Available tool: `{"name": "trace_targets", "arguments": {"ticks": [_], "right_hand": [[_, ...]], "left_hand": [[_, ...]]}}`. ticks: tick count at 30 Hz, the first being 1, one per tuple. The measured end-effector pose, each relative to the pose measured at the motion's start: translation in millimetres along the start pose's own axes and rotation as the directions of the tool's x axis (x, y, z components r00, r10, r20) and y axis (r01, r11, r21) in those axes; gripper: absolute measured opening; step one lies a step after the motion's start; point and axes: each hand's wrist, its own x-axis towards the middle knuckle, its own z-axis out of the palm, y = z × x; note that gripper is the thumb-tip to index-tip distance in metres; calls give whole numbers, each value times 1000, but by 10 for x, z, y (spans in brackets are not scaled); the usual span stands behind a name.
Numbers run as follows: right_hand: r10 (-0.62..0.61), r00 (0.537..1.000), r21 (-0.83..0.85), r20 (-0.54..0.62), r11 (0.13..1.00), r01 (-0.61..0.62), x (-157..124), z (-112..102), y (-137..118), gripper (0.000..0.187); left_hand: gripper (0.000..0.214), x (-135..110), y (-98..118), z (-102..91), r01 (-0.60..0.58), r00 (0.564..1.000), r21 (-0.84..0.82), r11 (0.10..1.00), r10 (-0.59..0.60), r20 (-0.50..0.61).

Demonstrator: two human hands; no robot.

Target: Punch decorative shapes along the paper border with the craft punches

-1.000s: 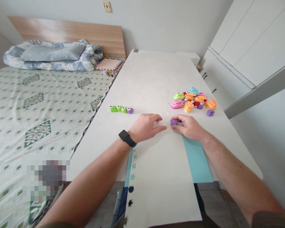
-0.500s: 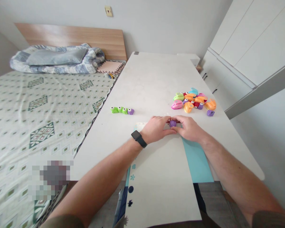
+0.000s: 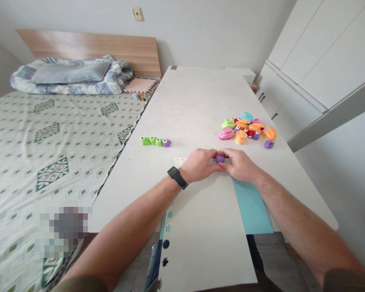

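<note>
The left forearm (image 3: 130, 221) slants up and inward from the lower left, and the right forearm (image 3: 301, 217) mirrors it from the lower right, both bare below the sleeves. At their ends the left hand (image 3: 200, 165) and the right hand (image 3: 241, 164) face each other, backs upward, each thumb on the near side and each forefinger bent round on the far side. The remaining fingers seem curled in, though the hands themselves hide most of them.
</note>
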Motion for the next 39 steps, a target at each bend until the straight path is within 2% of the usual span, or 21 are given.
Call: {"name": "trace_targets", "arguments": {"ticks": [14,30,39], "right_hand": [[-16,1000,44,-14,999,17,10,13,-20,32],[-44,999,22,-4,999,44,17,14,-8,25],[-51,999,26,-11,998,52,11,26,4,28]], "left_hand": [[30,-3,16,-50,-24,1000,38,999,25,-2],[28,-9,15,-48,-62,998,43,997,63,-11],[29,-26,3,-57,-54,998,49,997,55,-17]]}}
